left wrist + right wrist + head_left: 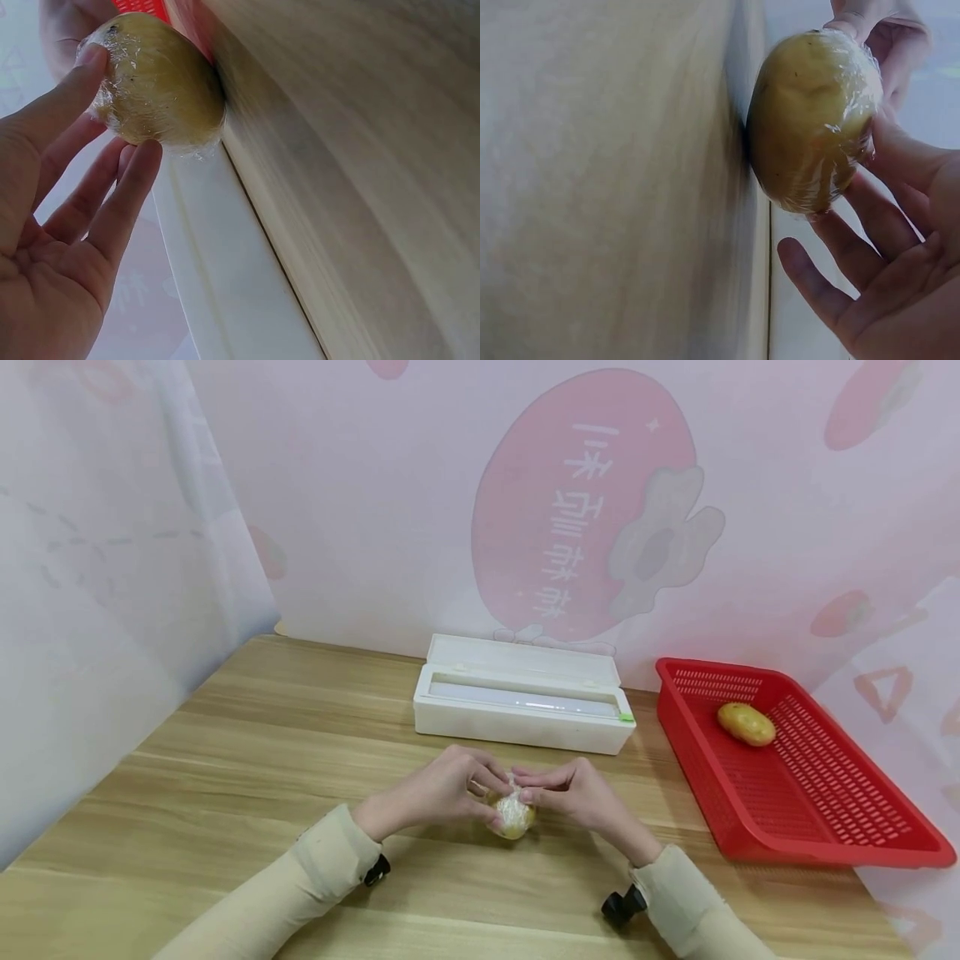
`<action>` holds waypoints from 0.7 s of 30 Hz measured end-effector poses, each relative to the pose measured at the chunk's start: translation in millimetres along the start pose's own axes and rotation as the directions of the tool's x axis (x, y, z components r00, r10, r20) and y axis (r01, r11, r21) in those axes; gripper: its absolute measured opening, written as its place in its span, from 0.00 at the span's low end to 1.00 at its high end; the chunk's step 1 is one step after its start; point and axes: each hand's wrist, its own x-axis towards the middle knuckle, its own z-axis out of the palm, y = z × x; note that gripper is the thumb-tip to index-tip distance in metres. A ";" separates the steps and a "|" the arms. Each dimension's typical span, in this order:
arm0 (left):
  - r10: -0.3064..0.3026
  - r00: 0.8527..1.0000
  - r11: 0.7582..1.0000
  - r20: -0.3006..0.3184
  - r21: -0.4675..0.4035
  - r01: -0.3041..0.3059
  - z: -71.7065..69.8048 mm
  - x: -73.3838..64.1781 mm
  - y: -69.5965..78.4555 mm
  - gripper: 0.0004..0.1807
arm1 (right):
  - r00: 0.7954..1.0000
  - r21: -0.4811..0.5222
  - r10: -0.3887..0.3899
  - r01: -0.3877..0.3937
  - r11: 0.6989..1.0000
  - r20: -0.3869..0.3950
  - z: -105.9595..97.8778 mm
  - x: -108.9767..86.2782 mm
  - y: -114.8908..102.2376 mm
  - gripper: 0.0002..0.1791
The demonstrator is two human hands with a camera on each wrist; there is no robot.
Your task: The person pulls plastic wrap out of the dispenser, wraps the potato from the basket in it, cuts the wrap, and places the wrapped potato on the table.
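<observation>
A potato (513, 817) wrapped in clear cling film sits on the wooden table between both hands. My left hand (459, 787) grips it from the left, its thumb (91, 58) against the film and its fingertips along the other side. From the right, my right hand (576, 790) pinches the gathered film near the top. In the right wrist view, the fingers of my right hand (892, 247) reach along the potato (799, 124), the little finger held off it. Film clings in shiny wrinkles around the potato (169, 90), bunched most thickly on the side toward the palms.
Behind the hands stands a white cling film box (517, 727), its lid (521, 658) raised. A red plastic basket (701, 777) at the right holds another potato (746, 724). A printed cloth (360, 510) hangs behind the table (225, 793).
</observation>
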 end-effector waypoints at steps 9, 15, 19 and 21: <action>0.001 1.000 0.998 -0.006 0.055 -0.001 0.2 -0.8 -1.6 0.20 | 0.971 -0.202 -0.222 0.200 0.959 -0.094 0.0 -13.3 -5.8 0.14; 0.008 1.000 0.997 -0.020 0.081 -0.006 -0.8 -0.3 -2.3 0.19 | 0.945 -0.333 -0.327 0.306 0.892 -0.005 -6.7 -19.3 -1.9 0.28; 0.007 1.000 0.994 -0.029 0.108 -0.004 -0.8 -0.7 -1.6 0.20 | 0.963 -0.389 -0.268 0.249 0.887 0.005 -6.5 -20.6 -1.1 0.36; 0.006 0.999 0.993 -0.031 0.121 -0.002 -0.7 -1.0 -1.0 0.21 | 0.967 -0.409 -0.255 0.240 0.880 0.020 -5.8 -20.5 -0.3 0.39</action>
